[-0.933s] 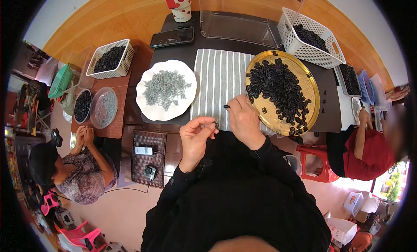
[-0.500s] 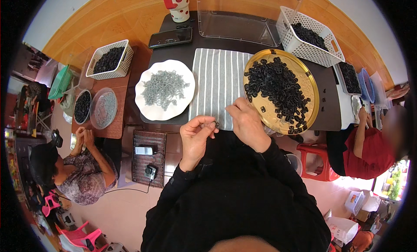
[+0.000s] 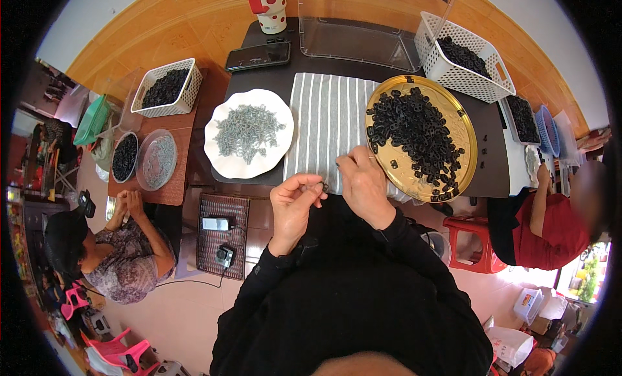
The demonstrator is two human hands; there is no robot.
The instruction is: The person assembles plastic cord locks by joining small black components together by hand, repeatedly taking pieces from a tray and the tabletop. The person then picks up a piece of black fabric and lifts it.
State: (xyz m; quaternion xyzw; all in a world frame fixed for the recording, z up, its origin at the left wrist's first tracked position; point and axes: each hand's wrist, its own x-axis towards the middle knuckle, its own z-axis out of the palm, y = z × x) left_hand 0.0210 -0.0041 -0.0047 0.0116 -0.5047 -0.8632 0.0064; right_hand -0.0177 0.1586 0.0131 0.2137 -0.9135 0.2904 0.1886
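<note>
My left hand [image 3: 295, 206] is closed in a pinch at the near edge of the striped grey cloth [image 3: 324, 123]. Between its thumb and forefinger shows a small dark looped piece [image 3: 325, 187]. Just to the right, my right hand [image 3: 368, 189] is closed over the cloth, fingers curled. A dark speck shows at its fingertips, too small to name. A white wavy-rimmed plate [image 3: 214, 150] of small grey metal hooks or clips [image 3: 249, 131] stands left of the cloth. The gold tray [image 3: 468, 133] on the right bears a heap of small black plastic pieces [image 3: 414, 126].
Behind lie a phone [image 3: 259, 56], a dotted tumbler [image 3: 269, 10] and a clear plastic box [image 3: 356, 49]. A white basket [image 3: 463, 62] of black pieces stands at back right. Co-workers sit at left [image 3: 123, 259] and right [image 3: 551, 224]. A red stool [image 3: 476, 243] is at right.
My right hand has turned slightly and drawn a little closer to the left hand. The left hand keeps its pinch on the small piece. The whole view has shifted slightly.
</note>
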